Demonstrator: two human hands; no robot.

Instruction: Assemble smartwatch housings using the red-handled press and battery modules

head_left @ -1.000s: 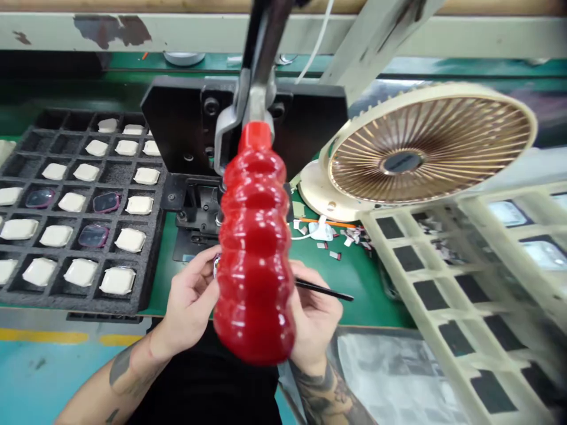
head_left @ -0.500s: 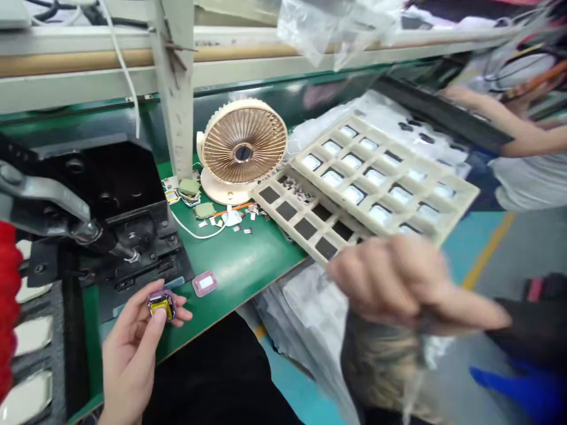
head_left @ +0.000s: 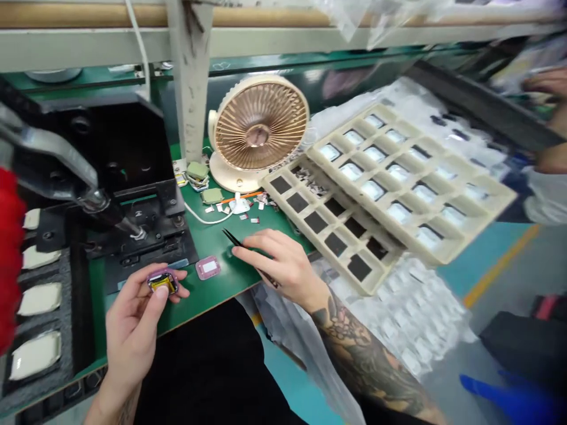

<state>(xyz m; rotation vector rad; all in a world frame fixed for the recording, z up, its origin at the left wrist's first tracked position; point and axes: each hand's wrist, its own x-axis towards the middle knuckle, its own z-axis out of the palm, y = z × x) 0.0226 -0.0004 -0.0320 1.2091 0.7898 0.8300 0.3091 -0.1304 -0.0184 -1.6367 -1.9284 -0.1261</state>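
Between thumb and fingers, my left hand holds a small device with a purple rim and a yellow part inside. My right hand is closed around black tweezers, whose tips point up and left over the green bench. A flat purple frame with a white centre lies on the bench between my hands. Small scraps and a stack of green-topped pieces lie beyond them.
A black press with a metal lever stands at the left, beside a grey foam tray of pale blocks. Behind is a beige fan. Cream compartment trays overhang the bench at right. Another person's arm shows at far right.
My right hand has moved left, from in front of the trays to over the bench, and the tweezers now show in it. The view has shifted a little. My left hand keeps the device.
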